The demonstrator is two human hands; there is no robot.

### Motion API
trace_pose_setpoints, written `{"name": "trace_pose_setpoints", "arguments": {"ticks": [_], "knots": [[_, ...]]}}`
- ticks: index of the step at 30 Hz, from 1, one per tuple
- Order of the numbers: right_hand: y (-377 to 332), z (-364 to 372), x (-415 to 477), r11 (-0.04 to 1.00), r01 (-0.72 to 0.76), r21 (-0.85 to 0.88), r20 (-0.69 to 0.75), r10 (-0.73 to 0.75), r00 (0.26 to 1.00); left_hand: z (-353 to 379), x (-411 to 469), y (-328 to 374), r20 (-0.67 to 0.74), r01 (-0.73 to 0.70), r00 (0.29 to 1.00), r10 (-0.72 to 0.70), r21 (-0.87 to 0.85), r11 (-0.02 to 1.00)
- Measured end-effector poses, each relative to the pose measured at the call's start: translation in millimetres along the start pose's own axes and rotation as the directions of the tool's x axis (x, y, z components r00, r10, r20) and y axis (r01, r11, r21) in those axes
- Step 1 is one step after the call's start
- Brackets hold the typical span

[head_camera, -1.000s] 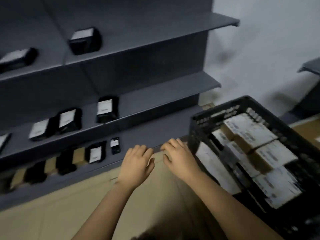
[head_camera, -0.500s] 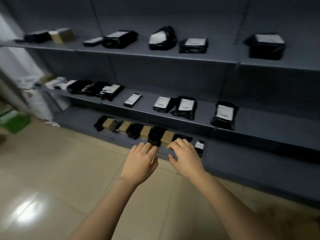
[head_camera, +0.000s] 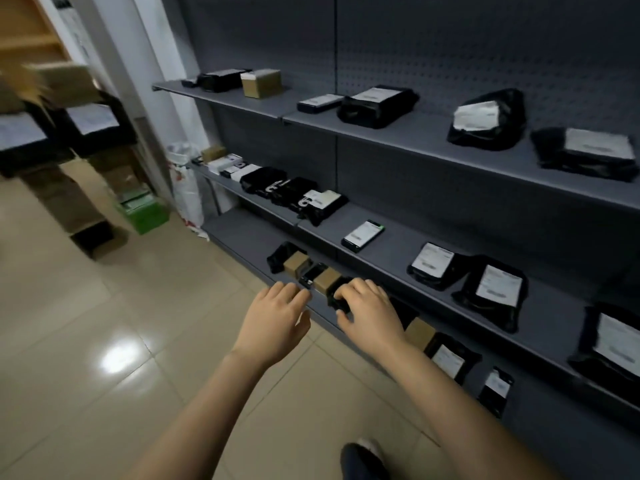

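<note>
Left hand (head_camera: 277,320) and right hand (head_camera: 370,313) both released, empty: lower the right squarely onto the black parcel (head_camera: 335,300) under its fingertips, clear of the brown box (head_camera: 325,279) beyond.

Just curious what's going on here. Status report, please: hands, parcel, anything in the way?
Left hand open, empty. Right hand loosely curled at black parcel, bottom shelf; contact unclear. No obstacle seen.

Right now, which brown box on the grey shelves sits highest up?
The brown box on the top shelf, near its left end; the others sit lower down.
</note>
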State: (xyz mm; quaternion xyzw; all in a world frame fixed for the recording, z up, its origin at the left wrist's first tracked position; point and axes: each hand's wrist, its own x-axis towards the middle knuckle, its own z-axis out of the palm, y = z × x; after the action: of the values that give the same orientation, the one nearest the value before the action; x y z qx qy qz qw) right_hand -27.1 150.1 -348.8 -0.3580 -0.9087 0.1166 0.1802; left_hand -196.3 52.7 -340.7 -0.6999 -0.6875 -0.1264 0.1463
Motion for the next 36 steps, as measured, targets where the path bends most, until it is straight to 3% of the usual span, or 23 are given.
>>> {"name": "trace_pose_setpoints", "arguments": {"ticks": [11,19,28,36], "knots": [[46,38,200,0.988,0.154,0.029,0.084,-0.156,0.984,59,128,-96,-0.019,0.189,0.982,-0.189,0.03,0.981],[53,80,297,0.991,0.119,0.056,0.094,-0.124,0.988,100,178,-174,0.0,0.217,0.976,-0.217,0.039,0.975],[36,147,402,0.993,-0.119,0.023,0.045,0.118,0.992,159,250,-311,0.016,0.02,1.0,-0.019,-0.032,0.999],[25,188,464,0.905,-0.423,0.041,0.045,0.421,0.906,213,315,-410,0.08,-0.231,0.967,0.241,-0.117,0.966]]}}
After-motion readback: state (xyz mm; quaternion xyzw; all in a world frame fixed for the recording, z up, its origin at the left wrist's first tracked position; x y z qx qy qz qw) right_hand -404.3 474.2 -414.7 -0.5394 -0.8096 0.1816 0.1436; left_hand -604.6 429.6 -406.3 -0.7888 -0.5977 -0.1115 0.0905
